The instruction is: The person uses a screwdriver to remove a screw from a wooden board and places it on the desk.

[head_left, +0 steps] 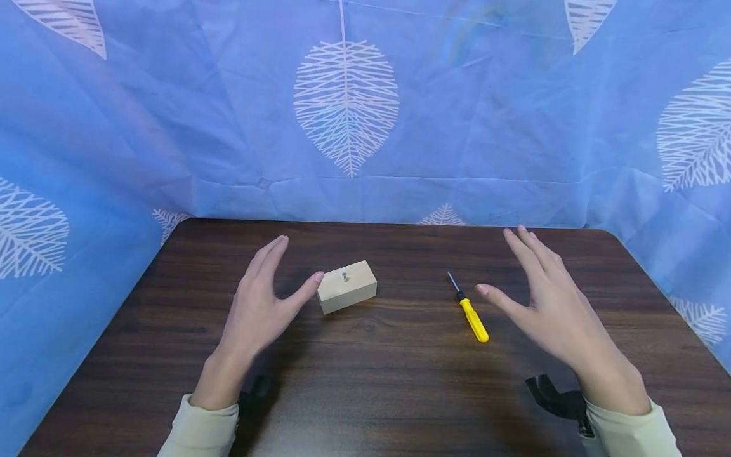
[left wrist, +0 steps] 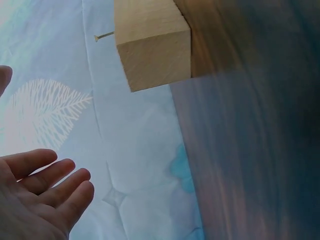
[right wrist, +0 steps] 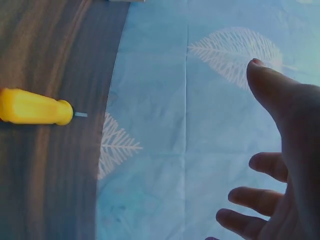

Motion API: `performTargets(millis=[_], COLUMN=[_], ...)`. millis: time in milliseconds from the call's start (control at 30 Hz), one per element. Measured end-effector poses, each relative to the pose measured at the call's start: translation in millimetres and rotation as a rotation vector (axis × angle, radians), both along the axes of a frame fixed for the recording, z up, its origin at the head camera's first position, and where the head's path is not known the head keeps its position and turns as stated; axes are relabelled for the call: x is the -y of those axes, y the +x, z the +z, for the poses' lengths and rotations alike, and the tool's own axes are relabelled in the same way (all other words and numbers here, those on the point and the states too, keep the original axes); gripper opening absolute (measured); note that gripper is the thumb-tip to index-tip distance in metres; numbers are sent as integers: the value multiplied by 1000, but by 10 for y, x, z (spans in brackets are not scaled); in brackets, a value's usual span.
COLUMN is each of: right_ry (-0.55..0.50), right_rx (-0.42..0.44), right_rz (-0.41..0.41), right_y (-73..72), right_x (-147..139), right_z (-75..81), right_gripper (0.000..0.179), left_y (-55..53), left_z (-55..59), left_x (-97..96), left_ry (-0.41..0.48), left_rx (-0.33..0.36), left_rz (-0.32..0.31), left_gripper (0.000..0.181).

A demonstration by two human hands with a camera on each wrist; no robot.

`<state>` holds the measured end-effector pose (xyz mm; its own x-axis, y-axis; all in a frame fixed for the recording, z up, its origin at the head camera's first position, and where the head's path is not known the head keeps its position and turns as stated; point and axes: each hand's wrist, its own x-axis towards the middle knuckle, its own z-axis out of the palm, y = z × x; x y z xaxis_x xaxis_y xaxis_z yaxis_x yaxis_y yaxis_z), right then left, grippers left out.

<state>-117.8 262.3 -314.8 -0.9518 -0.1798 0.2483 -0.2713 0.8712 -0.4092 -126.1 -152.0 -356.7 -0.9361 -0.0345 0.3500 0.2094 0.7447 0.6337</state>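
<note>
A pale wooden block (head_left: 348, 291) lies on the dark table, with a screw (head_left: 345, 277) standing partway out of its top. In the left wrist view the screw (left wrist: 104, 36) shows its head and shank in profile. My left hand (head_left: 259, 311) is held just left of the block, fingers spread, and its thumb tip overlaps the block's left end in the head view. To the right lies a screwdriver (head_left: 473, 320) with a yellow handle, its metal tip pointing away from me. My right hand (head_left: 554, 311) hovers right of the screwdriver, thumb apart from the fingers, holding nothing.
The wood-grain table (head_left: 365, 393) has rounded far corners. A blue cloth (head_left: 240, 114) with white leaf prints hangs behind it and along the sides. A black strap or mount (head_left: 556, 400) sits at the right wrist, by the pale sleeve (head_left: 634, 431).
</note>
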Motion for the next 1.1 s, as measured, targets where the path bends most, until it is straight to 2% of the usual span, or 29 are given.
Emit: performTargets(millis=[200,333,467,600,800,967,1100], right_ry=[-24,-75,-136,-187,-252,-307,-425], right_rx=[28,21,12,85,221,277,285], right_rz=[-7,-9,-21,-54,-100,-122,-156], right_y=[-30,-59,-114,-170,-223,-265,-284], right_x=[-5,-22,-58,-126,-223,-291,-354], right_z=[-75,-108,-231,-410,-650,-791,-889], right_gripper=[98,92,81,71,68,62,58], left_y=[-15,-38,-69,-91,-108,-153,-184], left_z=[-41,-113,-203,-281,-361,-449,-524], left_x=[9,27,36,27,37,62,79], left_ry=[28,74,140,227,374,412,440], left_rx=[55,97,160,232,313,374,396], left_rz=[-10,-23,-51,-82,-120,-193,-248], left_gripper=[86,82,78,74,74,81,84])
